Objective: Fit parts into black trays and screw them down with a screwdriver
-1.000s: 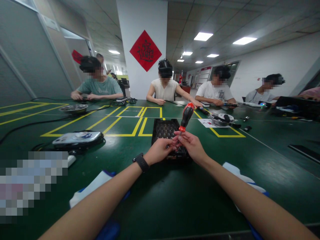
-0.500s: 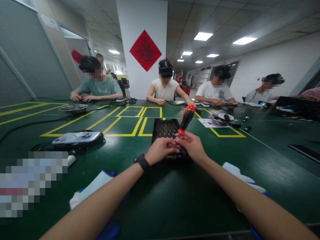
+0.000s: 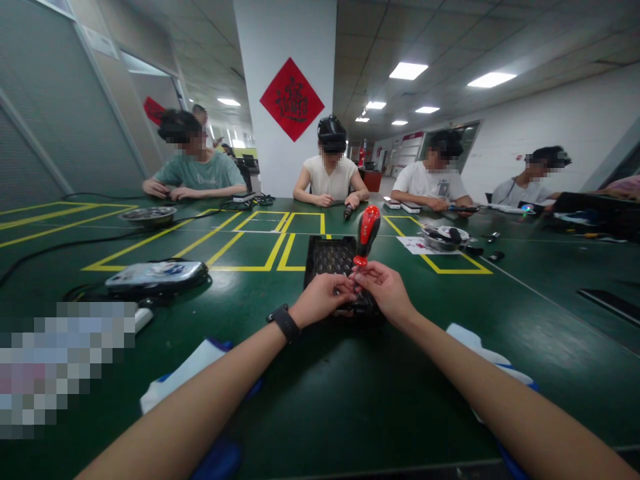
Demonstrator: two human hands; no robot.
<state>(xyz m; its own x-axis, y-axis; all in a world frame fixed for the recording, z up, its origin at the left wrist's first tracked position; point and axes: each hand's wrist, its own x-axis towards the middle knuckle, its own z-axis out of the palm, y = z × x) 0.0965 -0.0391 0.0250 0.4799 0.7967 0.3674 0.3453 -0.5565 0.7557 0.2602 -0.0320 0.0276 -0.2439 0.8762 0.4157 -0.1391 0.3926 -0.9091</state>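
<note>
A screwdriver (image 3: 369, 233) with a red and black handle stands nearly upright over the near end of a black plastic tray (image 3: 314, 257). My right hand (image 3: 384, 288) pinches its shaft just below the handle. Close against it, the fingers of my left hand (image 3: 325, 297) are pinched together near the lower shaft; whether they hold the shaft or some small part is hidden. The screwdriver's tip is out of sight behind the fingers. Many small shapes, too blurred to name, fill the tray's floor. A black watch (image 3: 284, 323) is on my left wrist.
White and blue gloves (image 3: 187, 373) lie beneath my left forearm, with another glove (image 3: 487, 353) by my right. A phone (image 3: 157, 277) rests on cables at left. Metal bowls (image 3: 149, 216) (image 3: 443, 240) stand farther off. Several people sit across the green table (image 3: 320, 413).
The screwdriver's handle has swung left, from a rightward lean to closer to upright. My hands stay almost in place. The person opposite has drawn an arm in, both hands now together.
</note>
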